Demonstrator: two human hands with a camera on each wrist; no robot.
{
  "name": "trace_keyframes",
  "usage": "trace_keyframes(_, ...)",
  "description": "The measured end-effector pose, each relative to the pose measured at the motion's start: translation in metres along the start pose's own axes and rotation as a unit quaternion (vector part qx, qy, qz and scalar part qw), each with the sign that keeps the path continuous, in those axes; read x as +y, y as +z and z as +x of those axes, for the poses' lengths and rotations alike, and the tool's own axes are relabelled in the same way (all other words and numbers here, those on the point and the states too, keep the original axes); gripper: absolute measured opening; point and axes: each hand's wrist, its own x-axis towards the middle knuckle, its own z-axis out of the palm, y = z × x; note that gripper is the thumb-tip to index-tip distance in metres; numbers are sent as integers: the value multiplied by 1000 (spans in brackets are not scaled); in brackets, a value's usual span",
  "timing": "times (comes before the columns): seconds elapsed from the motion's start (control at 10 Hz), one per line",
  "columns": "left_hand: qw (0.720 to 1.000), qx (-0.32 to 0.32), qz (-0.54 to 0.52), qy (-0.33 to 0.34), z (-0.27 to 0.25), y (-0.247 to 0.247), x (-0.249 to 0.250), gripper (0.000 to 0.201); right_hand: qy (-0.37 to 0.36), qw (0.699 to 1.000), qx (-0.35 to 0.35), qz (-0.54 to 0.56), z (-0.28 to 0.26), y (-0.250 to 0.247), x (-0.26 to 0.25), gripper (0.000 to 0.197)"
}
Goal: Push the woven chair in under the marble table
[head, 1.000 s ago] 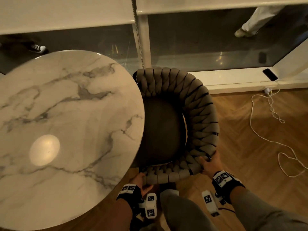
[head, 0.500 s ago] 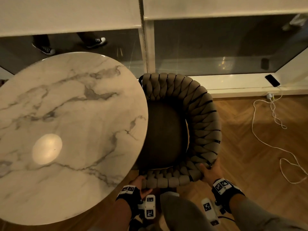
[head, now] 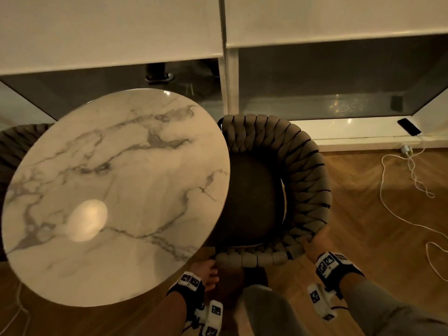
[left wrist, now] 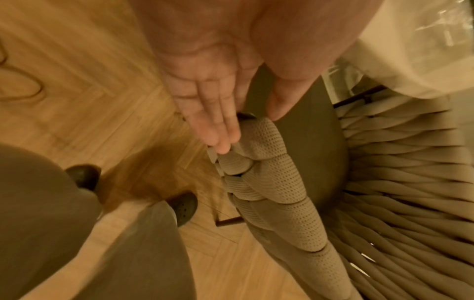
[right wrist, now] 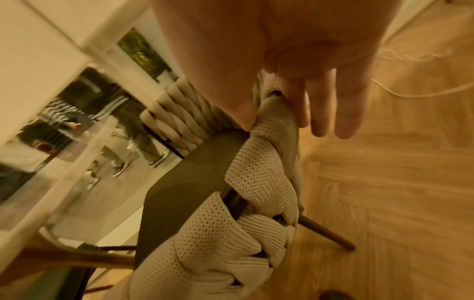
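Part of woven chair [head: 308, 185] hidden under marble table [head: 116, 166]; left hand [head: 206, 270] flat, right hand [head: 315, 246] clamps rim [right wrist: 261, 146].

Woven chair [head: 303, 175] seat partly beneath marble table [head: 116, 197].

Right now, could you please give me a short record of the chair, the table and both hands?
chair: beside table, seat partly under its edge
table: round, marble top
left hand: straight-fingered, touching chair's near end
right hand: thumb and forefinger grip chair's back
floor: wood, white cable to the right
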Motion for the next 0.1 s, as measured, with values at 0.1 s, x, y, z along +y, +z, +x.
trace_keyframes(0.1,999,-9,18,26,-7,-19,0,18,-50,992,-9,-119,-21,-6,-17,30)
